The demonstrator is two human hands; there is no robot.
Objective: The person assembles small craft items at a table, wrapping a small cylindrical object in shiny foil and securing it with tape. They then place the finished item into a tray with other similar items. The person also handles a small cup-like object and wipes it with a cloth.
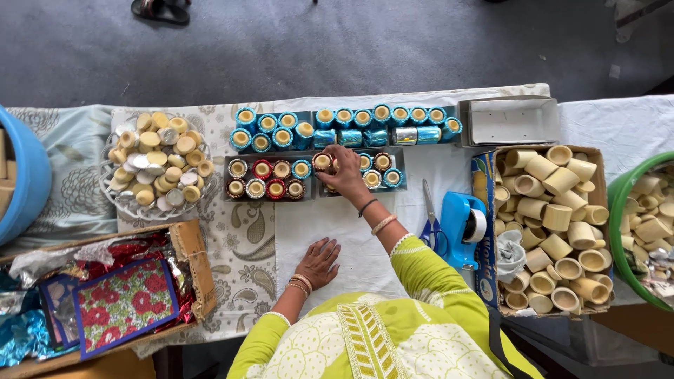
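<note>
While the left hand (319,261) lies flat on the white cloth-covered table (309,224), its fingers together and spread on the cloth and holding nothing, the right hand (345,175) reaches forward to the small dark tray of foil-wrapped cylinders (382,172). Its fingers bend down and seem closed around one small round cup with gold rim (322,162) at the left end of this tray, but the palm hides the tips, so I cannot tell how firm the grip is.

Left of this tray, almost touching it, is a second dark tray with red and blue wrapped cups (267,178). Behind the tray, farther from the person, stands a long row of blue foil-wrapped cups (344,126). To the right of the tray lie blue-handled scissors (430,224) and a blue tape dispenser (463,228), and beyond these a cardboard box of plain cream cups (554,231). Far to the left of the tray is a white basket of round cream lids (158,161).

The cups stand very close in the tray. In my judgement, the fingers can push a neighbour cup and tip it over, or shift the light tray against the second one. Also the sleeve or bangles may brush the scissors when the arm moves sideways.
</note>
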